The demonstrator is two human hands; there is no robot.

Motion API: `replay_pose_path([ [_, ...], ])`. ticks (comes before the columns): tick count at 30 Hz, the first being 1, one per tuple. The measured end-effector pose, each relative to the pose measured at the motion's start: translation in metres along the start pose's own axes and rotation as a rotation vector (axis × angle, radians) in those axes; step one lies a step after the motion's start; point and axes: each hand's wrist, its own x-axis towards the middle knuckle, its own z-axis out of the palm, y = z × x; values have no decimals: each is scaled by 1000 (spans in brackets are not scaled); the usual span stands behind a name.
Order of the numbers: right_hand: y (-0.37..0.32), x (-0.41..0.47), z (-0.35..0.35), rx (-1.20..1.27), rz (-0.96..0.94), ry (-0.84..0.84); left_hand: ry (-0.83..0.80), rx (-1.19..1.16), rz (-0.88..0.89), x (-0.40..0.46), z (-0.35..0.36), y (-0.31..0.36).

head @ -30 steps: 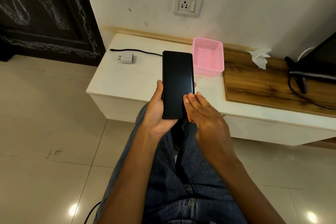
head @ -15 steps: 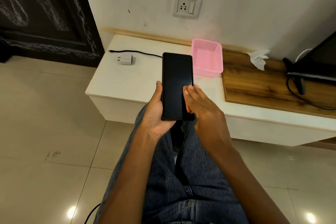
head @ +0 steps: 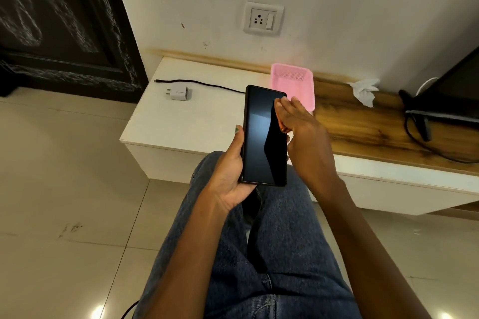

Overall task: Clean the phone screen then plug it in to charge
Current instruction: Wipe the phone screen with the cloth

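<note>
The cleaning step looks to be in hand. At the centre of the frame the left hand grasps the slim black glass-fronted phone by its lower half, thumb along the left edge, holding it upright above the person's denim-clad knees and in front of the white worktop. The right hand is released, grasping nothing, its flat fingers laid over the upper right corner of the dark screen; no cloth shows under them, so the wipe seems to be done bare-handed. Whether the screen is clean yet cannot be told from its glare.

A crumpled white tissue lies on the wooden board at the right of the frame, well apart from the phone, beyond the pink plastic basket.

The charging step is not yet begun. The small white plug adapter lies on the worktop left of the phone, with the thin black cable just beside it, its free end pointing left. The white wall socket sits above, empty. Next, in my judgement, the right hand must leave the screen, take the cable end and seat it in the phone's port, which calls for careful alignment, then push the adapter into the socket.
</note>
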Motion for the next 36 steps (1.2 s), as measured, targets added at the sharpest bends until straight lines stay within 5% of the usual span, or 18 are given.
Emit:
replay_pose_path([
  [12,-24,15,7,46,66,61,28,21,20,-3,0,2],
  [25,-47,20,13,4,-150,-48,31,15,7,-7,2,4],
  [36,-22,13,2,-6,45,106,59,63,-7,-7,5,4],
])
